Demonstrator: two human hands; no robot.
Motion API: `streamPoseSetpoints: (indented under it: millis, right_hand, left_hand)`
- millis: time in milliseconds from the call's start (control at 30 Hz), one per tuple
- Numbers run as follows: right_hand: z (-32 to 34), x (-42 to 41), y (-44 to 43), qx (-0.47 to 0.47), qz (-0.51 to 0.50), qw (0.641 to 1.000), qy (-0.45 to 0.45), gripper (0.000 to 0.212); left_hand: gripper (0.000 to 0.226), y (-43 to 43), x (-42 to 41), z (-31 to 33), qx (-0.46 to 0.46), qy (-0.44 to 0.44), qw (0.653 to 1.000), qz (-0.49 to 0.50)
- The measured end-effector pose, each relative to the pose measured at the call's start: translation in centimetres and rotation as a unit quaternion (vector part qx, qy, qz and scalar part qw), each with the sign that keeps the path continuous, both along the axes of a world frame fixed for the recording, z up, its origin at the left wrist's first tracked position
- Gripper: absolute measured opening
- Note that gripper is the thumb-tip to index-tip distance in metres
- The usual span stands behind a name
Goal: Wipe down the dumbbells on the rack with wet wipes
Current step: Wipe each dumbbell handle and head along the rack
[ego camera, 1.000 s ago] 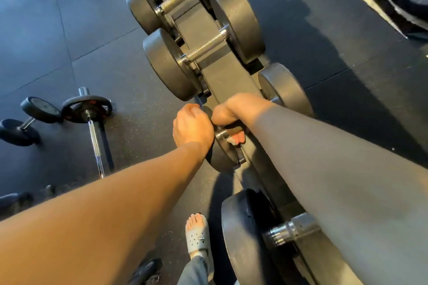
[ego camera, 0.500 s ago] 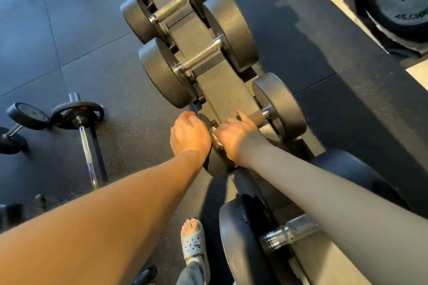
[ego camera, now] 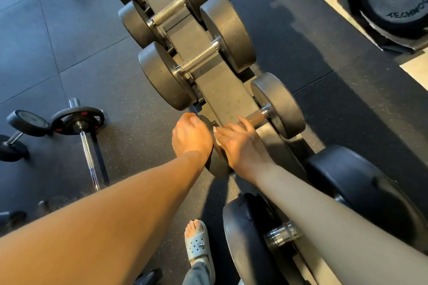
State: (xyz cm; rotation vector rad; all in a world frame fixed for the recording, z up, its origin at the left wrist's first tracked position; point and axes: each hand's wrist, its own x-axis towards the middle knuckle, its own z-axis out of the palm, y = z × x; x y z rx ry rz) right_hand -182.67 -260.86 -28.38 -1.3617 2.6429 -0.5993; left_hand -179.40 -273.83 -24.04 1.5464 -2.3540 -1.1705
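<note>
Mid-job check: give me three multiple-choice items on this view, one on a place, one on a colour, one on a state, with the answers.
1. Where is the barbell? A. On the floor left of the rack. B. On the rack. C. In a hand.
2. What colour is the wipe? A. Blue. B. White. C. Black.
3. What is the right hand doing? A. Hanging free. B. Lifting a plate. C. Holding the wipe on a dumbbell handle.
Answers: 1 A, it lies on the floor mats; 2 B, a white corner shows at the hand's edge; 3 C, it lies over the handle, wipe beneath.
</note>
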Motion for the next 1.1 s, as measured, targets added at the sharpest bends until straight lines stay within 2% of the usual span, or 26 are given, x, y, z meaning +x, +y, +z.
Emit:
streamPoseSetpoints:
  millis: [100, 167, 200, 267, 367, 500, 600, 700, 733, 767, 833, 933, 1067, 1100]
  right_hand:
    - [-0.8, 0.5, 0.7, -0.036, -0.004, 0.995, 0.091, 0.024]
    - [-0.6, 0.8, 0.4, -0.078, -0.055, 0.991, 0.091, 0.02]
    - [-0.6, 1.3, 0.2, -0.109, -0.099, 0.988, 0.047, 0.023]
    - [-0.5, 2.8, -0.4, -0.177, -0.207, 0.954, -0.125, 0.025]
    - [-1.1, 4.3, -0.9, -0.2, -0.346, 0.851, -0.341, 0.017]
    - [-1.7, 3.3, -0.8, -0.186, -0.401, 0.724, -0.53, 0.017]
    - [-0.5, 1.5, -1.0, -0.237, -0.453, 0.644, -0.569, 0.016]
    - [0.3, 0.6, -1.0, -0.361, -0.542, 0.487, -0.582, 0.023]
    - [0.2, 0.7, -1.2, -0.362, -0.548, 0.469, -0.591, 0.021]
    - [0.2, 1.0, -1.6, -0.339, -0.544, 0.478, -0.601, 0.019]
    - [0.1, 2.0, -2.6, -0.271, -0.532, 0.521, -0.61, 0.014]
    - [0.5, 2.5, -3.1, -0.2, -0.528, 0.57, -0.597, 0.027]
    - [0.8, 2.5, -2.4, -0.185, -0.49, 0.595, -0.609, 0.027]
    - [0.7, 2.6, -2.3, -0.191, -0.492, 0.591, -0.61, 0.028]
  left_hand:
    - [0.03, 0.1, 0.1, 0.0, -0.001, 0.001, 1.0, -0.003]
    - [0.029, 0.1, 0.1, -0.1, 0.0, 0.003, 1.0, -0.002]
    - [0.032, 0.1, 0.1, -0.1, 0.001, 0.004, 1.0, -0.001]
    - [0.036, 0.2, 0.0, -0.1, 0.002, 0.004, 1.0, 0.003]
    - [0.036, 0.2, 0.1, -0.1, 0.003, 0.007, 1.0, 0.001]
    - [0.034, 0.1, 0.2, -0.1, -0.004, 0.007, 1.0, -0.013]
    - [0.031, 0.1, 0.1, -0.1, 0.002, 0.003, 1.0, -0.014]
    - [0.029, 0.1, 0.2, -0.1, 0.007, 0.003, 1.0, -0.018]
    - [0.027, 0.2, 0.2, 0.0, 0.007, 0.002, 1.0, -0.018]
    - [0.026, 0.3, 0.2, 0.1, 0.007, 0.002, 1.0, -0.017]
    - [0.028, 0.4, 0.1, 0.3, 0.005, 0.003, 1.0, -0.014]
    - [0.034, 0.6, 0.1, 0.5, 0.006, 0.004, 1.0, -0.009]
    - [0.036, 0.5, 0.0, 0.4, 0.014, 0.005, 1.0, -0.006]
    - [0.036, 0.4, 0.0, 0.4, 0.014, 0.007, 1.0, -0.005]
